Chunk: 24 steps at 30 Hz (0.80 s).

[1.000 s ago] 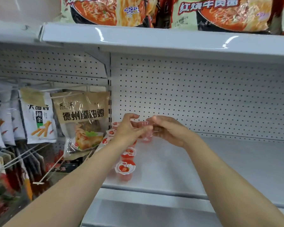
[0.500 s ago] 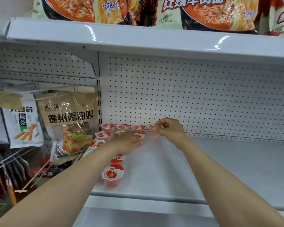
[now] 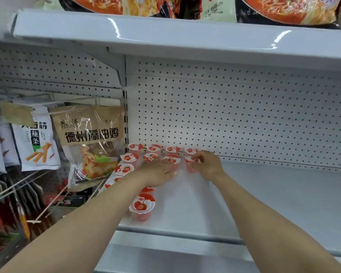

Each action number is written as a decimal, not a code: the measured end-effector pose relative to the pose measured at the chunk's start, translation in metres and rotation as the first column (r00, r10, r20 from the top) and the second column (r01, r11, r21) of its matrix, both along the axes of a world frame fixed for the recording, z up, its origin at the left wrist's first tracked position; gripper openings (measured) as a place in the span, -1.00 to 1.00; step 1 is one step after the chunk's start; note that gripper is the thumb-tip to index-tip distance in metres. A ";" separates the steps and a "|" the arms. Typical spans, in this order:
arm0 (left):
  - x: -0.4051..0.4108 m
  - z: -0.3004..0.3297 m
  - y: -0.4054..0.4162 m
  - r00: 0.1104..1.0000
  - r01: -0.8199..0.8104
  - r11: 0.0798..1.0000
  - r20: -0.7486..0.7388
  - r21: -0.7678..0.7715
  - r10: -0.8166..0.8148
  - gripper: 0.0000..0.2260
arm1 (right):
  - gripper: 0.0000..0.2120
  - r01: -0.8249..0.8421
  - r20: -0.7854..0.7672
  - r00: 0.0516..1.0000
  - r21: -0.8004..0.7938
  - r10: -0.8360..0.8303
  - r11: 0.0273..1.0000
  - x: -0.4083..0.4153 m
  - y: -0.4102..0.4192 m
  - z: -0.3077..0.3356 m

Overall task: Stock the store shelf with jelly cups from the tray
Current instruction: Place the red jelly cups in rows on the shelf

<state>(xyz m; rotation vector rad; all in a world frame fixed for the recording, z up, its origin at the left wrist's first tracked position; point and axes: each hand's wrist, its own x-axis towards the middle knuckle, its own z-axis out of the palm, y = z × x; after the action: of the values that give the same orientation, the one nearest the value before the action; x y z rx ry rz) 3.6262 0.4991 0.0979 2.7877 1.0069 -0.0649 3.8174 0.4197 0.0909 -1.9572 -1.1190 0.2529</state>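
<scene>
A person's two bare arms reach into a white metal store shelf (image 3: 264,196) with a pegboard back panel (image 3: 244,115). Small jelly cups with red-and-white strawberry lids stand in rows at the shelf's far left corner, packed lid to lid against the back panel, likely so the stock builds from the back forward and from the left wall outward. The right hand (image 3: 209,164) pinches one jelly cup (image 3: 191,163) by its lid edge with curled fingers and thumb, holding it upright in the second row just in front of a back-row cup (image 3: 190,150); it appears to be setting that cup into line. The left hand (image 3: 159,170) lies flat and palm-down, fingers straight, over the cups to the left; it holds nothing and seems to steady its neighbours so they do not tip or slide. One front cup (image 3: 142,205) stands alone nearer the shelf's front edge, apart from the back rows. The tray is not in view. Hanging snack bags (image 3: 91,142) fill the section to the left, and noodle packets (image 3: 283,8) sit on the shelf above. Most of the shelf to the right is bare, so much stocking seems to remain.
</scene>
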 end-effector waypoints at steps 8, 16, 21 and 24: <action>0.003 -0.005 0.004 1.000 -0.009 1.000 -0.001 -0.001 0.009 -0.48 | -0.79 0.057 0.005 0.998 -0.059 -0.057 0.997 -0.007 0.004 -0.001; 0.001 0.003 0.001 0.999 -0.020 1.000 0.033 0.017 0.019 -0.43 | -0.57 0.119 0.182 0.979 -0.122 -0.096 0.985 -0.021 -0.002 0.018; -0.029 0.029 0.004 0.887 -0.140 0.989 0.436 -0.057 0.151 -0.44 | -0.49 0.038 0.353 0.935 -0.135 0.012 0.990 -0.050 -0.003 0.048; -0.064 0.045 0.007 0.815 -0.234 0.972 0.543 -0.009 0.201 -0.37 | -0.49 -0.009 0.471 0.879 -0.131 0.070 0.991 -0.083 0.002 0.067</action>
<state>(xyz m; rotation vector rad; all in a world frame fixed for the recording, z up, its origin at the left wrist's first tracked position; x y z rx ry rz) 3.5621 0.5063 0.1427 2.4698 1.1599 0.7539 3.7344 0.4213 0.1584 -2.1754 -1.4864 -0.1554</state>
